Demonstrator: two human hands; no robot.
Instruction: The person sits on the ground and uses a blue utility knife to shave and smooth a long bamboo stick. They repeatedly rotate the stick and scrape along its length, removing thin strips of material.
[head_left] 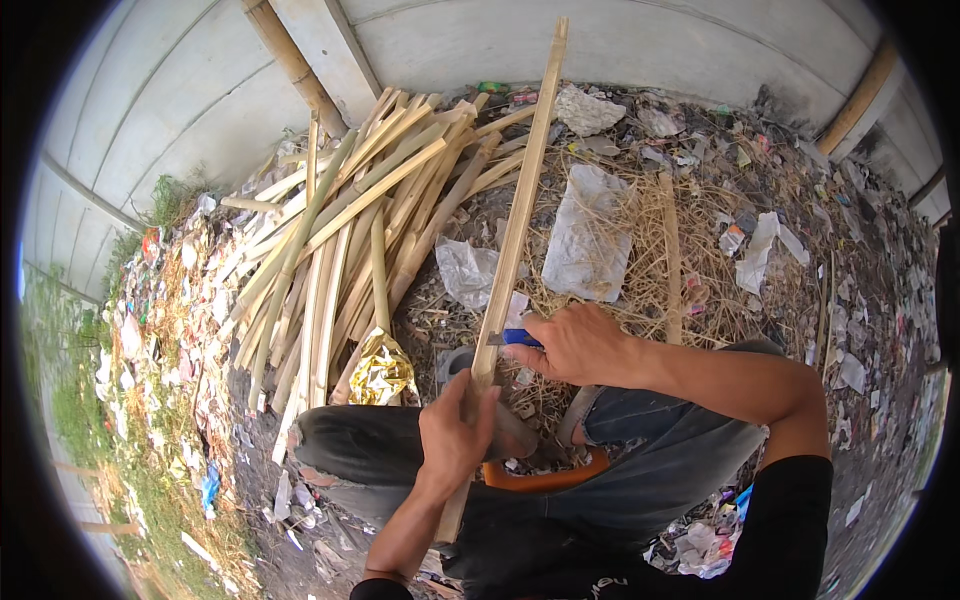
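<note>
Head view showed one long pale split bamboo strip (515, 215) pointing away, up-right; my left hand (455, 430) fingers clenched it, my right hand (575, 345) fingers gripped one blue-handled knife (520, 338).

Count, head view. I see two hands: left hand (455, 430) and right hand (575, 345), both closed on things. One long bamboo strip (515, 225) runs up between them. One blue-handled knife (518, 338) sits in the right grip. One heap of split bamboo slats (350, 220); I cannot count them singly, well over a dozen. One round bamboo pole (295, 65) leans on the wall. One lone slat (672, 255) lies on the straw. One gold foil wrapper (380, 370). Two large pale plastic bags: one (590, 235), another (465, 270). One orange curved object (545, 478) shows by my lap.
</note>
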